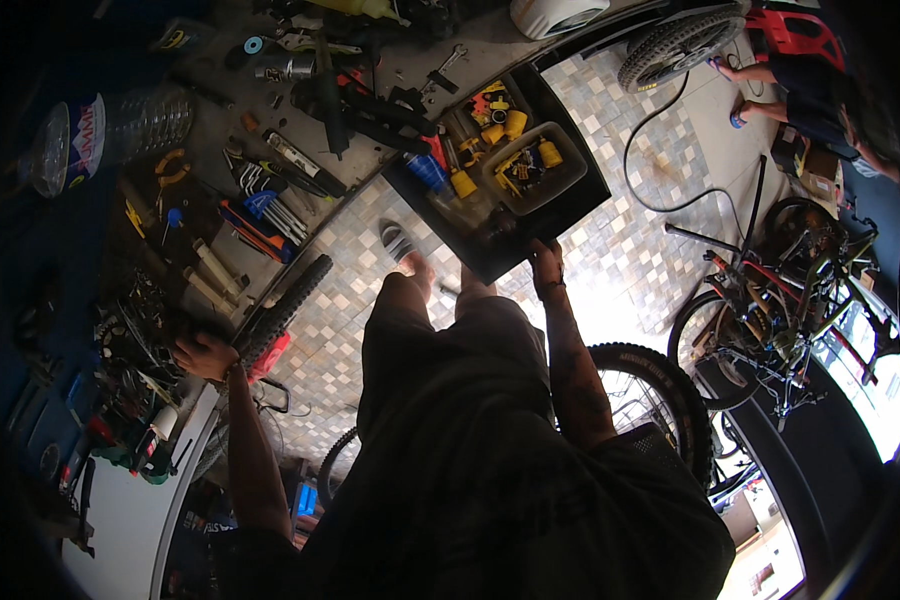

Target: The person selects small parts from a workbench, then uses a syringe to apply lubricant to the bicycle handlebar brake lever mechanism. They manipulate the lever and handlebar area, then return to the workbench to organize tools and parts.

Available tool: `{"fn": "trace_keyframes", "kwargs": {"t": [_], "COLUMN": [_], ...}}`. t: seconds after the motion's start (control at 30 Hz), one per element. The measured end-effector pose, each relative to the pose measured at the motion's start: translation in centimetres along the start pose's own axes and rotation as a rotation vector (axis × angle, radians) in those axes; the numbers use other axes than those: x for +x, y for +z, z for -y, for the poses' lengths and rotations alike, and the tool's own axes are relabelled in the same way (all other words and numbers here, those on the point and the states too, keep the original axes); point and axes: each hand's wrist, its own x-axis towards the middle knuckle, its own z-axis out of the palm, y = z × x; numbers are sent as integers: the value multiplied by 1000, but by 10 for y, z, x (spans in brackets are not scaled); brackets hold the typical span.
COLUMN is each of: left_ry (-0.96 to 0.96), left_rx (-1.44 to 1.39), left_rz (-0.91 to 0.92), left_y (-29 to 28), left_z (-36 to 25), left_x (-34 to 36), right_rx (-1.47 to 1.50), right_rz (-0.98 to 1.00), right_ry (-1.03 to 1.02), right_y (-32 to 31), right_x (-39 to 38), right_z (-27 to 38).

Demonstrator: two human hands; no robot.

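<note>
My right hand (545, 266) grips the near corner of a pulled-out black drawer (596, 200), thumb and fingers over its edge. Inside the drawer, a grey bin (570, 185) holds yellow and black small parts. Beside the bin are more yellow pieces (463, 183) and a blue cylindrical thing (427, 172). Over at the left, my left hand (207, 356) reaches onto the cluttered bench, its fingers partly spread in shadow among dark objects. A knobbly bicycle tyre (285, 308) stands right next to that hand. What its fingertips touch is too dark to make out.
Hand tools, including blue-holder hex keys (270, 212), cover the workbench (365, 178). A large plastic bottle (80, 145) lies far left. Bicycle wheels (660, 400) and bike frames (780, 300) stand at right. Another person (810, 90) is at the upper right, near a black hose (630, 165).
</note>
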Motion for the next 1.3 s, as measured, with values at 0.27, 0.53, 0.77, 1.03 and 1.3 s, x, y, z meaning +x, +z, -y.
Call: {"fn": "trace_keyframes", "kwargs": {"t": [0.27,0.53,0.77,1.03,1.3], "left_ry": [56,16,27,30,-44], "left_rx": [-1,-4,-38,-37,-33], "left_rz": [-108,-35,-51,-88,-19], "left_y": [-4,-2,0,-3,-12], "left_z": [-8,-7,-8,-26,-20], "left_x": [1,1,0,16,-2], "right_rx": [16,-21,-85,-806,-1585], "right_rz": [45,70,-42,574,317], "right_ry": [-19,-39,-53,-573,96], "right_y": [-3,2,8,-101,-19], "right_x": [2,-6,-15,-19,-66], "right_z": [-4,2,-6,-163,-43]}}
